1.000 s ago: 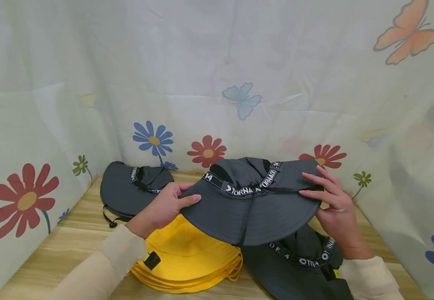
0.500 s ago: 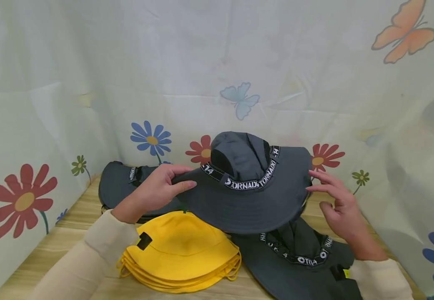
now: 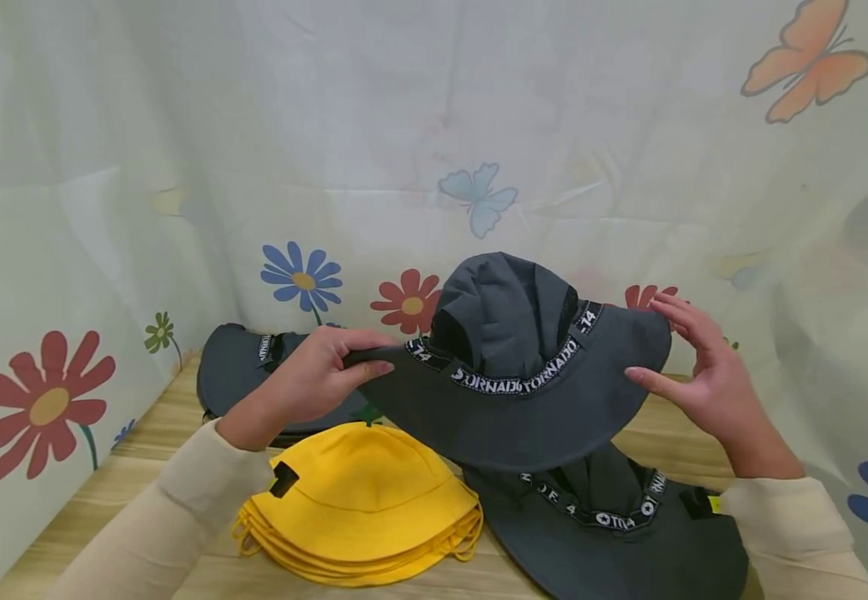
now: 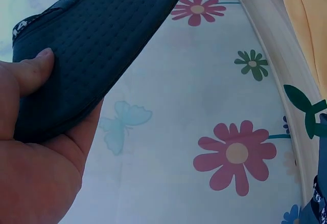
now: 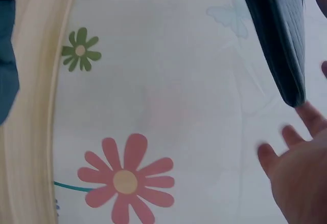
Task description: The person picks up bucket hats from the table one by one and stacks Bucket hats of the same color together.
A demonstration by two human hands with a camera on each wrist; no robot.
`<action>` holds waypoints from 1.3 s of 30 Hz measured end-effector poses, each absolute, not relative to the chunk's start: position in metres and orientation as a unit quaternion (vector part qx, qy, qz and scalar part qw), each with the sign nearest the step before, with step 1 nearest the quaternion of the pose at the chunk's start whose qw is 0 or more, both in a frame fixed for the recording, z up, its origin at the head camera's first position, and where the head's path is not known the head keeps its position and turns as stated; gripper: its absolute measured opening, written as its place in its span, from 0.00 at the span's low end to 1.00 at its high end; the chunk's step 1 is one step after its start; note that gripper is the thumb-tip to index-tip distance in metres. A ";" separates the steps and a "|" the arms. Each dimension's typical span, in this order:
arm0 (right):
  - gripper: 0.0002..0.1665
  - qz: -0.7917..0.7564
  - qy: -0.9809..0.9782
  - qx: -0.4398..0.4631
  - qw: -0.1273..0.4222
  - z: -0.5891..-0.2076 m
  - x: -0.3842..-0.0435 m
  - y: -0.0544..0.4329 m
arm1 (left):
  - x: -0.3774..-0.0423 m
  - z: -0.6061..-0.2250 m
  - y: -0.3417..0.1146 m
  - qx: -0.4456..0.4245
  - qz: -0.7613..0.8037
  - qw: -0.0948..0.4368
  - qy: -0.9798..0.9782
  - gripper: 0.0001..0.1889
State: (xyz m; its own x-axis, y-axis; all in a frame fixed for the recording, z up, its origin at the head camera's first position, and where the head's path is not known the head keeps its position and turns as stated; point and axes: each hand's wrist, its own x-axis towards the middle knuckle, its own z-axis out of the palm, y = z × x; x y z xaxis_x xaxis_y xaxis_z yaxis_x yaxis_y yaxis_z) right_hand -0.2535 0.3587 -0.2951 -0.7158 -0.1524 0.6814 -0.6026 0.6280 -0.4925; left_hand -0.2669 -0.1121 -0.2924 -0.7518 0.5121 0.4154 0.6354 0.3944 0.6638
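A dark grey bucket hat [image 3: 524,425] with a "TORNADO" lettered band is held up in the head view, crown upward. My left hand [image 3: 321,375] pinches its left brim, thumb on the near face and fingers behind; the left wrist view shows this grip on the stitched brim [image 4: 102,45]. At the opposite end, my right hand [image 3: 719,383] is spread around the brim edge, thumb tip overlapping it in the head view. In the right wrist view the right hand [image 5: 301,168] has loosely extended fingers, one fingertip right at the brim's end [image 5: 294,93].
A stack of yellow bucket hats [image 3: 373,500] sits on the wooden table [image 3: 156,492] in front. Another dark grey hat [image 3: 629,550] lies to its right, below the held hat. More dark grey hats [image 3: 227,375] lie at the back left. A flower-printed curtain [image 3: 373,150] encloses the table.
The hat has risen and its crown has popped up fuller. The cord seen across its brim has gone from view. The right hand came off the brim, then returned to its right end.
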 end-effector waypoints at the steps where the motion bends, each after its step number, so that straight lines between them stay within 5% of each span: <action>1: 0.57 0.375 -0.851 0.226 0.291 -0.292 -0.253 0.360 | -0.267 -0.293 -0.112 -0.348 -0.429 0.074 -0.831 0.18; 8: 0.50 0.442 -0.850 0.219 0.187 -0.279 -0.247 0.371 | -0.268 -0.294 -0.110 -0.377 -0.422 0.106 -0.818 0.16; 16: 0.14 0.564 -0.772 0.210 0.203 -0.277 -0.228 0.384 | -0.274 -0.302 -0.101 -0.360 -0.427 0.114 -0.822 0.16; 20: 0.16 0.637 -0.695 0.252 0.218 -0.277 -0.218 0.389 | -0.275 -0.304 -0.093 -0.330 -0.437 0.110 -0.829 0.14; 26: 0.15 0.627 -0.702 0.191 0.279 -0.279 -0.203 0.403 | -0.273 -0.311 -0.074 -0.329 -0.459 0.074 -0.822 0.13; 39: 0.17 0.680 -0.640 0.222 0.279 -0.320 -0.180 0.446 | -0.263 -0.352 -0.031 -0.351 -0.476 -0.035 -0.806 0.17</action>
State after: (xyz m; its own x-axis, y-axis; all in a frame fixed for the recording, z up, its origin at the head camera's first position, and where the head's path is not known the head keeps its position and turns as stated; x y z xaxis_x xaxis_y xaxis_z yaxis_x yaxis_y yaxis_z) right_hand -0.1795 0.4456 -0.3202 -0.7459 0.0960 0.6591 -0.6637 -0.0239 -0.7476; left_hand -0.2635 -0.0306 -0.3519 -0.7508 0.5993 0.2778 0.5328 0.3010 0.7909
